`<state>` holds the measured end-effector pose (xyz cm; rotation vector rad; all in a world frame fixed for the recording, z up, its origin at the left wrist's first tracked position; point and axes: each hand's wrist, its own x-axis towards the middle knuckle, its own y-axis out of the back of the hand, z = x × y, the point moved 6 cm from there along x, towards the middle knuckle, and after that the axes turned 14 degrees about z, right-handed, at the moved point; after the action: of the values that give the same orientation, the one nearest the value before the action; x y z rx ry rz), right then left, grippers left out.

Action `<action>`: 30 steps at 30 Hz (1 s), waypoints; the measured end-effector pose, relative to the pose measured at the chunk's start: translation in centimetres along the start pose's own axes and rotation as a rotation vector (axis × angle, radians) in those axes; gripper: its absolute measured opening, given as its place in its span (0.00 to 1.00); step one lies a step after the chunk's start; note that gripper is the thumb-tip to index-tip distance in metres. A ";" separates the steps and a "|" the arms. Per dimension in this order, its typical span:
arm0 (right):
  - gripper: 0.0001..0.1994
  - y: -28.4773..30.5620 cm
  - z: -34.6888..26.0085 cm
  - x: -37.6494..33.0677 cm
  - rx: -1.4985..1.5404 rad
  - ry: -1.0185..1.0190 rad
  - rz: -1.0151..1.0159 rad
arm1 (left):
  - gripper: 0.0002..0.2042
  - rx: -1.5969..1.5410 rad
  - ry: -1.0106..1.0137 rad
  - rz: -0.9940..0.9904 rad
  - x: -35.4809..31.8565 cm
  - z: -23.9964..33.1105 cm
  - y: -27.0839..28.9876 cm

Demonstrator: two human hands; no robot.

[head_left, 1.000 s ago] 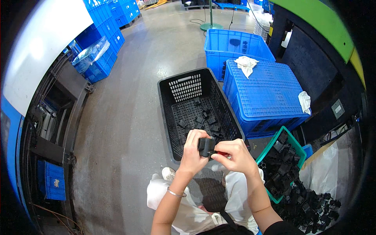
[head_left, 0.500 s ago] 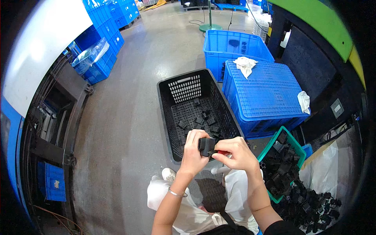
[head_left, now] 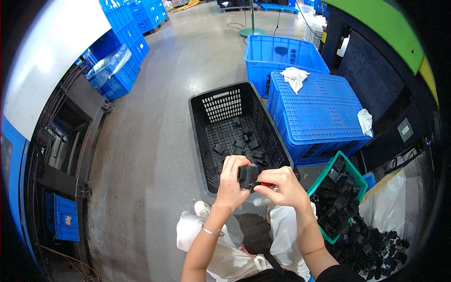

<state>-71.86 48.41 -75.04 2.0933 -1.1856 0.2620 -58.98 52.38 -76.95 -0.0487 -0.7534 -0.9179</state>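
My left hand (head_left: 231, 182) is closed round a black plastic part (head_left: 247, 177), holding it up above the near end of a black crate (head_left: 193, 141). In my right hand (head_left: 283, 186) the fingers are pinched on a small red-handled tool (head_left: 267, 184), mostly hidden by them. Its dark tip meets the right side of the part; the tip's shape is too small to make out. Several black plastic parts (head_left: 253, 144) lie loose on the crate's slotted floor.
Right of the crate stands a lidded blue bin (head_left: 319, 108) with white cloths on it, behind it an open blue bin (head_left: 286, 51). A green basket (head_left: 361, 181) of black parts sits at my right, beside a heap of similar parts (head_left: 371, 249). Machine frames flank both sides.
My right hand has shifted very slightly at the black part's side. My left hand keeps the part in nearly the same place.
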 end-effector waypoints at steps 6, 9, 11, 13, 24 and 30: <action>0.09 -0.5 0.1 -0.3 0.053 -0.007 0.018 | 0.15 0.016 -0.080 0.022 0.2 0.3 0.6; 0.09 -0.5 -0.2 -0.4 0.050 -0.016 0.055 | 0.15 0.024 -0.085 0.029 0.3 0.4 0.7; 0.09 -0.7 0.0 -0.5 0.044 -0.007 0.069 | 0.15 0.028 -0.092 0.035 0.4 0.5 0.8; 0.09 -0.7 -0.2 -0.5 0.037 0.002 0.084 | 0.15 0.032 -0.100 0.042 0.5 0.6 1.0; 0.05 2.1 3.5 -0.8 0.433 -0.338 0.432 | 0.18 -0.093 -0.019 -0.082 -1.3 1.3 -1.9; 0.16 -2.0 2.0 0.0 0.520 -0.378 0.250 | 0.22 -0.016 0.061 0.024 -1.0 -0.3 0.0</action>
<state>-70.53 47.77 -77.50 2.5124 -1.7596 0.3251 -59.20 52.96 -77.78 -0.0431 -0.6875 -0.8991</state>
